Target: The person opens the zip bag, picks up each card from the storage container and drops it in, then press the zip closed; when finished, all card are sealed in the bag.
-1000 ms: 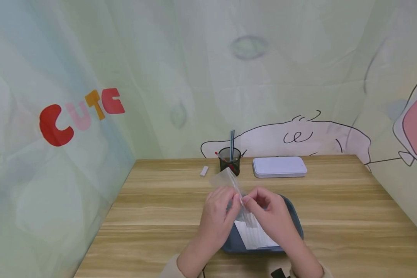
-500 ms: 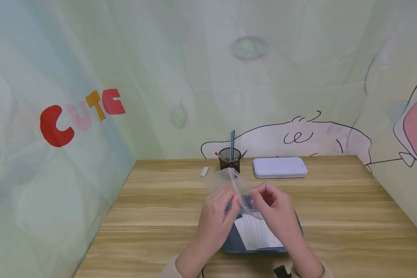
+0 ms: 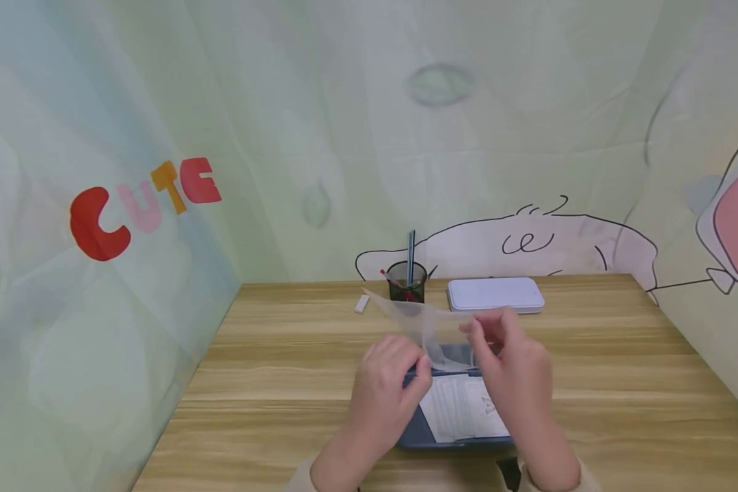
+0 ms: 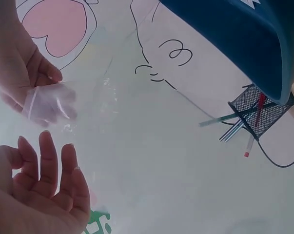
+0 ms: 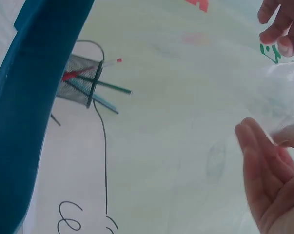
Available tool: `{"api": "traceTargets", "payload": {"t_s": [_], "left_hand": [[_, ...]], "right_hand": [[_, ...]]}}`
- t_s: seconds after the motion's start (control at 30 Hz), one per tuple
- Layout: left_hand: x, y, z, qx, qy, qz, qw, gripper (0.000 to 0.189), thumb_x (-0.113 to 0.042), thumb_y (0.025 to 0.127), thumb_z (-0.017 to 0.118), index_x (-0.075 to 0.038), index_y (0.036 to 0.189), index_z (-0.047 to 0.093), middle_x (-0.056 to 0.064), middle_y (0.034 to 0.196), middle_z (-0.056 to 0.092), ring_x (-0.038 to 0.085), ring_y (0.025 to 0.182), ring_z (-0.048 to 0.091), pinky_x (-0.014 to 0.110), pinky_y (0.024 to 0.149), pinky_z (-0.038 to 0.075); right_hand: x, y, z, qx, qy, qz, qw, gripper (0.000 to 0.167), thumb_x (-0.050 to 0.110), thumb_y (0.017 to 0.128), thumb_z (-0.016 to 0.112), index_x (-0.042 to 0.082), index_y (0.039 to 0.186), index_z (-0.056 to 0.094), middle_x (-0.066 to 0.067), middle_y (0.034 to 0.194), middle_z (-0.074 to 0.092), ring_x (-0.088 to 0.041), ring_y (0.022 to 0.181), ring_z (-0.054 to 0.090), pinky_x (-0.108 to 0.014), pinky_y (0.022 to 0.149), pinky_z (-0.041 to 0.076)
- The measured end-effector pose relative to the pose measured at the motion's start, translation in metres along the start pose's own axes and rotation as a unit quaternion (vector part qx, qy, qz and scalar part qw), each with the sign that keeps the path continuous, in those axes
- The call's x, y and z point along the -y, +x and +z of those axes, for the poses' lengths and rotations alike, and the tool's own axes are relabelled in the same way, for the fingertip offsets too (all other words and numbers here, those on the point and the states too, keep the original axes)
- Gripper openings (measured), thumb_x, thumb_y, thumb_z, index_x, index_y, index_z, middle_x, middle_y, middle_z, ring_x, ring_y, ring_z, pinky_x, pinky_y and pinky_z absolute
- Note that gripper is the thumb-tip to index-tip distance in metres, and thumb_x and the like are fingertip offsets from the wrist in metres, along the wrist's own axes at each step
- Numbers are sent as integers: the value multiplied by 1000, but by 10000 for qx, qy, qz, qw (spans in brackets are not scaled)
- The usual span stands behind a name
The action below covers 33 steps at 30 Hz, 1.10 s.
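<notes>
A clear plastic bag (image 3: 445, 331) is spread between my two hands above the tray. My left hand (image 3: 386, 389) pinches its near left edge between thumb and forefinger. On the other side, my right hand (image 3: 516, 369) has thumb and forefinger together at the bag's right edge; in the left wrist view the film overlaps the right hand's fingers (image 4: 49, 105). Below the hands, a blue tray (image 3: 415, 437) holds overlapping white cards (image 3: 452, 410), one with a small butterfly-like drawing. My right hand and forearm cover the tray's right part.
A black mesh pen holder (image 3: 407, 281) with pens and sticks stands at the back of the wooden table (image 3: 270, 383). Left of it lies a white eraser (image 3: 361, 304), and right of it a white flat case (image 3: 495, 294). Printed cloth walls the table's back and sides.
My right hand has moved up and to the right, away from the left. The bag has spread wider between them, and more of the cards shows. The left hand has barely moved.
</notes>
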<state>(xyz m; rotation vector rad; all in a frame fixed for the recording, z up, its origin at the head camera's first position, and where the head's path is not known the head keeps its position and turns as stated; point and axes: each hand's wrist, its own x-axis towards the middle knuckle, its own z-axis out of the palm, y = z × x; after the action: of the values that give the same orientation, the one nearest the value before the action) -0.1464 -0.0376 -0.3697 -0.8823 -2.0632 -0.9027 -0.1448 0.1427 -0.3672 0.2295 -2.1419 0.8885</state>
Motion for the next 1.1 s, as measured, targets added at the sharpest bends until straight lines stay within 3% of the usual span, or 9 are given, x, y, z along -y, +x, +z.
{"api": "traceTargets", "payload": {"t_s": [0.13,0.23,0.33,0.43,0.6,0.73,0.87,0.97,1.1], "left_hand": [[-3,1,1,-13,37,87,10000,16,-10,88,55,-16,72,54,-9,72,51,11,72,50,21,63,40],[-4,1,2,-31,80,175,9998,16,-10,88,54,-16,73,54,-9,73,51,12,73,50,20,62,39],[-5,1,4,1,128,250,9996,15,-11,89,53,-15,75,55,-7,79,55,12,76,52,20,62,39],[-5,-1,5,85,127,286,9995,15,-13,92,53,-15,77,57,-6,84,57,11,79,54,19,63,40],[-3,-4,4,77,-41,182,9998,6,-22,91,62,-16,88,62,-5,88,54,11,81,51,21,68,40],[1,-3,1,-272,343,171,9989,60,-45,70,82,-13,114,58,4,103,48,19,92,46,30,77,40],[6,0,-3,-167,836,377,9956,116,-64,47,86,-10,139,41,16,137,38,35,128,35,53,103,33],[8,-1,-3,135,1114,538,9922,130,-67,41,86,-10,146,34,17,150,27,43,139,18,66,107,18],[10,-3,1,117,1385,781,9872,131,-66,40,87,-9,146,34,19,152,26,45,139,18,69,106,16]], "right_hand": [[3,-1,2,339,485,-620,9963,16,-1,87,64,12,95,59,6,95,71,-4,63,61,-13,52,48],[5,-3,4,755,483,-1120,9897,20,-3,86,62,16,91,66,7,104,68,-5,65,57,-15,51,45],[5,-5,6,1458,558,-1074,9819,21,1,88,64,18,98,70,9,110,63,-2,68,55,-17,54,47],[4,-6,6,1965,770,-848,9738,17,4,87,68,18,98,70,11,103,62,-1,66,52,-18,55,49],[-3,-4,8,1840,1124,-789,9733,16,6,80,77,18,91,73,11,93,67,-2,65,54,-20,55,51],[-7,-3,8,1679,1401,-786,9726,21,14,75,82,21,93,75,14,90,68,-1,59,53,-17,51,48],[-7,-2,6,1722,1577,-718,9697,28,24,72,85,23,98,74,16,91,68,-3,60,55,-17,50,48],[-5,-2,5,1930,1738,-530,9642,33,30,71,85,25,101,73,15,92,68,-5,66,60,-22,54,53],[-2,-4,5,2276,1861,-201,9556,39,36,70,85,27,104,71,14,93,67,-7,72,63,-26,57,55]]}}
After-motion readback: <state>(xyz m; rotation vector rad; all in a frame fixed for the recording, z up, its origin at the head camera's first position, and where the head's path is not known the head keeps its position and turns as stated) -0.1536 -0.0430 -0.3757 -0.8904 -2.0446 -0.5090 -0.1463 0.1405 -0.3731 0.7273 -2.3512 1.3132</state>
